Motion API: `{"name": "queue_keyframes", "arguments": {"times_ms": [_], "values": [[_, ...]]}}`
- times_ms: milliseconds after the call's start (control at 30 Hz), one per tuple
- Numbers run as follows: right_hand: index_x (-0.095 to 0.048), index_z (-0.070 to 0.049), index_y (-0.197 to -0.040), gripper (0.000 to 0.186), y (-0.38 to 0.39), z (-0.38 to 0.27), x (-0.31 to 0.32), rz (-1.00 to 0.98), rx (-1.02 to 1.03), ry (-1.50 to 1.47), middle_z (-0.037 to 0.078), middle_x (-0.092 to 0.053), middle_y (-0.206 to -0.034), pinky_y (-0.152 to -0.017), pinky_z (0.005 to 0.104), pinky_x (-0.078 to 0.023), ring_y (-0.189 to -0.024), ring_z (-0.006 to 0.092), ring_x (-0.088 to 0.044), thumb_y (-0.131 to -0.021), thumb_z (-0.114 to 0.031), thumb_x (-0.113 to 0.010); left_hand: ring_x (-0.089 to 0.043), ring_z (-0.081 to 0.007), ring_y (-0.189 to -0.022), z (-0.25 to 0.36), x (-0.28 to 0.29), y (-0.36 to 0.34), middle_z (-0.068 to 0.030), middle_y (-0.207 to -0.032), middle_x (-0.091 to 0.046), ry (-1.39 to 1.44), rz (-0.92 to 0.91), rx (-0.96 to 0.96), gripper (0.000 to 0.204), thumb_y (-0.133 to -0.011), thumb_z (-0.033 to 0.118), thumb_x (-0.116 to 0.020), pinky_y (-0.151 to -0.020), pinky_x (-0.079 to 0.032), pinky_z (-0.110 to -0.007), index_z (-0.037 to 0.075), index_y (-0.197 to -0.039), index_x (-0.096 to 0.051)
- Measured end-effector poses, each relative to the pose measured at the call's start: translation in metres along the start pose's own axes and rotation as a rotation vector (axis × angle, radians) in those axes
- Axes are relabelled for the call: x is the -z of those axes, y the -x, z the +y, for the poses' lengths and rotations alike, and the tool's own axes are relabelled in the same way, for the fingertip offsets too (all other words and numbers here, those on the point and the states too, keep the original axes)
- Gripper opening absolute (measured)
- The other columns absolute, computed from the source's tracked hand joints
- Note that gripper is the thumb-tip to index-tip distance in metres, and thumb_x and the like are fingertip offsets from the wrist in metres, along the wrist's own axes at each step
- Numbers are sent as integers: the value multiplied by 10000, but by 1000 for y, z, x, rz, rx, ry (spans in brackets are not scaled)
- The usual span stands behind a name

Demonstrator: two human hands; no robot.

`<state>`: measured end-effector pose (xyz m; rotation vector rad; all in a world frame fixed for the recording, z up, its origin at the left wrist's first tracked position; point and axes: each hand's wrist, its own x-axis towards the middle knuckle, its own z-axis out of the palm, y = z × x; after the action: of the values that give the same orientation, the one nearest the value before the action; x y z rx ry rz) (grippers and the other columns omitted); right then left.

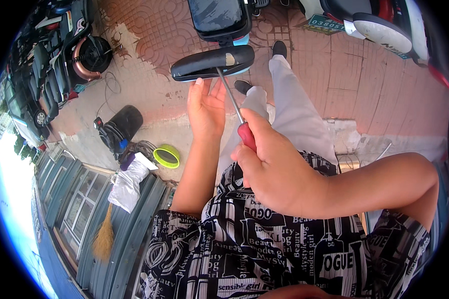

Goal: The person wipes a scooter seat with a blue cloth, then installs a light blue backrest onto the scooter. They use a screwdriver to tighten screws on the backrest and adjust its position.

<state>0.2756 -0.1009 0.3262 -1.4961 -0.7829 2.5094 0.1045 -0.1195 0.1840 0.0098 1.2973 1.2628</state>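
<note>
I have the right hand (274, 162) gripping the screwdriver (246, 135); pushed too hard, its tip might skid off the black pad (207, 62) into the uncurled left hand (206, 107).

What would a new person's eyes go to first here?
Probably the red-handled screwdriver in the right hand, near the middle, its tip at a black pad near the top. Next, perhaps, the bright yellow-green tub on the ground to the left. A straw broom also stands out at lower left.
</note>
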Motion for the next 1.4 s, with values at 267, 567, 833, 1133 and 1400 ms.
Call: {"name": "queue_keyframes", "arguments": {"times_ms": [267, 567, 833, 1133, 1400], "values": [[-234, 81, -1399, 547, -3, 8, -6, 34, 69, -37, 118, -510, -955, -551, 298, -476, -627, 138, -544, -965, -159, -464, -562, -256, -1112, 9, -15, 1, -135, -1174, -522, -111, -23, 8, 447, -940, 303, -602, -1000, -511, -368, 31, -1254, -439], [-277, 87, -1331, 478, -8, 26, -12, 81, 190, -122, 120, -514, -896, -562, 301, -465, -619, 143, -539, -965, -166, -450, -528, -218, -1167, 2, -17, -3, -104, -1268, -503, -234, -37, -96, 441, -964, 284, -558, -1012, -491, -360, 20, -1288, -418], [-222, 79, -1399, 542, -8, 29, -19, 97, 213, -146, 118, -524, -916, -561, 298, -471, -626, 136, -541, -971, -163, -451, -537, -196, -1171, 7, -16, -7, -101, -1251, -532, -252, -38, -73, 403, -962, 269, -542, -1031, -498, -349, 24, -1261, -430], [-104, -11, -1483, 606, -5, 24, -19, 20, 120, -164, 139, -541, -1008, -470, 267, -483, -629, 123, -542, -984, -153, -417, -504, -170, -1200, 8, -8, -8, -55, -1267, -524, -172, -26, -59, 406, -942, 247, -588, -1051, -461, -387, 59, -1272, -446], [-54, -19, -1498, 626, 1, 4, -8, -63, 2, -260, 154, -541, -1061, -436, 252, -479, -594, 109, -541, -991, -137, -401, -535, -196, -1136, 4, -9, -9, -56, -1197, -540, -105, 11, -72, 378, -931, 226, -622, -989, -482, -391, 27, -1222, -484]]}}
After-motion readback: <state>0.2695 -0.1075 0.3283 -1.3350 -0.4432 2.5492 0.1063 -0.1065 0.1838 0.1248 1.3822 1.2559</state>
